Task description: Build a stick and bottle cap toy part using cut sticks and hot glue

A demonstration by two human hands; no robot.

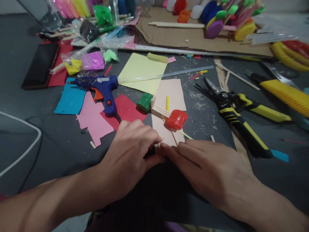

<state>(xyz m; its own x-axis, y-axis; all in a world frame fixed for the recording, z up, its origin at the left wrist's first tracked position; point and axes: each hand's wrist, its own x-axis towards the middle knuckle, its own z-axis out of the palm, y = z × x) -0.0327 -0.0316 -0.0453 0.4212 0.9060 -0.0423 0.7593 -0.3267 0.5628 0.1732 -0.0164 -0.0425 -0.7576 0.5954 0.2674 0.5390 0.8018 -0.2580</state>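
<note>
My left hand (135,145) pinches some short wooden sticks (157,149) between thumb and forefinger, low over the front of the table. The fingertips of my right hand (205,161) press against the same sticks from the other side, its fingers closed together. A thin stick (174,138) points out beyond the right fingers. Just past both hands is a piece made of pale wooden sticks (160,109) joined to a red bottle-cap-like part (177,119). Beside it lies a green cap-like part (145,102). My fingers partly hide what they hold.
A blue glue gun (106,87) with a long glue stick lies left on coloured paper. Yellow-black pliers (238,119) and a yellow cutter (285,93) are to the right. Cardboard (166,35) at the back bears caps and sticks; a phone (41,64) lies far left.
</note>
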